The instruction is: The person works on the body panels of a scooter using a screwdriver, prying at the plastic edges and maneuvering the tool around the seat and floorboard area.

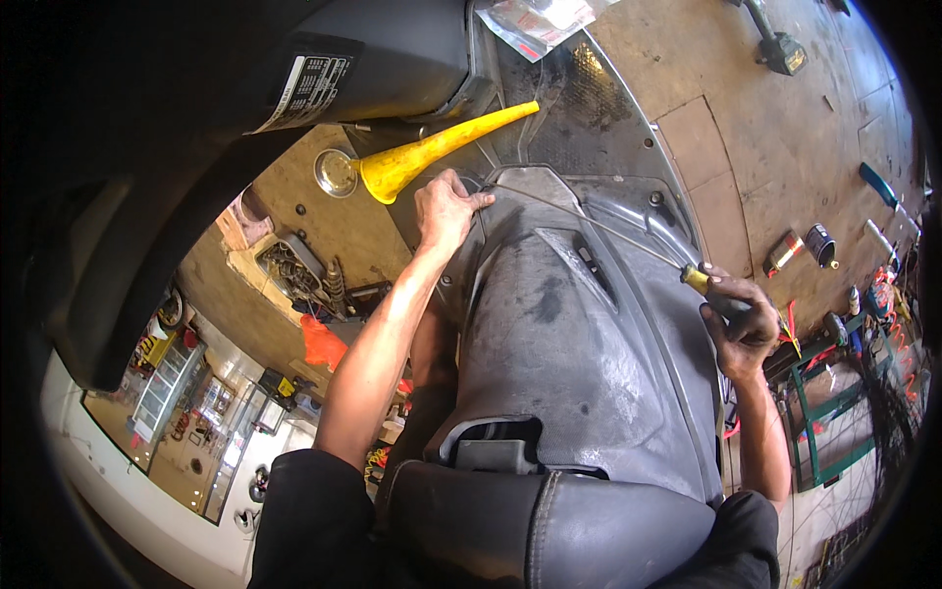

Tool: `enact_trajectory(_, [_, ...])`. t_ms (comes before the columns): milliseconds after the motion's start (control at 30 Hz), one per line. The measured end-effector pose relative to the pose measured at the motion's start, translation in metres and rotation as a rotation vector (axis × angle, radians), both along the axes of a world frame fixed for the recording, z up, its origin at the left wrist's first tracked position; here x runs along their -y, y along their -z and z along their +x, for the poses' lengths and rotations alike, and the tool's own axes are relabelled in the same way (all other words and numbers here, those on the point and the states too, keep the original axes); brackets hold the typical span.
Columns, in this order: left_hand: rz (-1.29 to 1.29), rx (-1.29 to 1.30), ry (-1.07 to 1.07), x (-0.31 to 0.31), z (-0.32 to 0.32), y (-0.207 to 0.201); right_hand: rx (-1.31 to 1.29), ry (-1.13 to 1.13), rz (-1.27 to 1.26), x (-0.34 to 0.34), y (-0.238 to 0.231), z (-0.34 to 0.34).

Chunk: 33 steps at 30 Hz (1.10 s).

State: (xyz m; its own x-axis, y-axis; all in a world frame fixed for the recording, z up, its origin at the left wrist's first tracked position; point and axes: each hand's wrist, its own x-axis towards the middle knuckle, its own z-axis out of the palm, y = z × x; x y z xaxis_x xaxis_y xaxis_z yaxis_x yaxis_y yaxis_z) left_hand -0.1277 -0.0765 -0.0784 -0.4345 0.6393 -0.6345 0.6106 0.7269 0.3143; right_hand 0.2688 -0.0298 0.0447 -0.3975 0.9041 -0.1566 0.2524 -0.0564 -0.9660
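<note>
A long screwdriver [589, 222] lies slantwise over the scooter's worn dark-grey centre panel [554, 324]. My right hand [743, 324] is closed around its yellow and dark handle, right of the panel. The shaft runs to the upper left, its tip ending beside my left hand [447, 211]. That hand is closed at the panel's front left edge, thumb pointing toward the tip; what its fingers grip is hidden. Just beyond it, a yellow funnel [422, 157] lies on its side, narrow end over the footboard [559, 128].
The stitched black seat [608, 525] is close to me. A round metal dish [336, 174] is left of the funnel, and a clear plastic bag [538, 22] lies at the far end. Tins [784, 252] and a green metal rack [834, 461] stand right; a parts tray [291, 270] sits left.
</note>
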Motion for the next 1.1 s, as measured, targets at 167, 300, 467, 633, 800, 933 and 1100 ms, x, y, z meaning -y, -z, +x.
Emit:
enact_trajectory(167, [0.022, 0.004, 0.011, 0.005, -0.004, 0.005, 0.024, -0.103, 0.065, -0.025, -0.024, -0.035])
enact_trajectory(300, [0.041, 0.006, 0.023, 0.001, 0.000, 0.003, 0.330, -0.103, -0.191, -0.003, -0.026, -0.002])
enact_trajectory(467, [0.002, -0.015, 0.012, 0.005, -0.007, 0.007, 0.518, -0.098, -0.220, -0.032, -0.016, -0.028])
enact_trajectory(633, [0.024, 0.004, 0.019, 0.005, 0.000, 0.008, 0.615, -0.361, -0.177, -0.025, 0.031, 0.014])
enact_trajectory(800, [0.000, -0.022, 0.004, 0.000, -0.002, 0.008, 0.488, -0.442, 0.001, -0.050, 0.080, 0.019])
enact_trajectory(933, [-0.037, -0.007, -0.025, -0.002, 0.002, 0.009, 0.518, -0.519, 0.158, -0.065, 0.094, 0.025])
enact_trajectory(1100, [-0.001, -0.011, -0.004, -0.003, 0.000, 0.012, 0.628, -0.500, 0.202, -0.073, 0.028, 0.007])
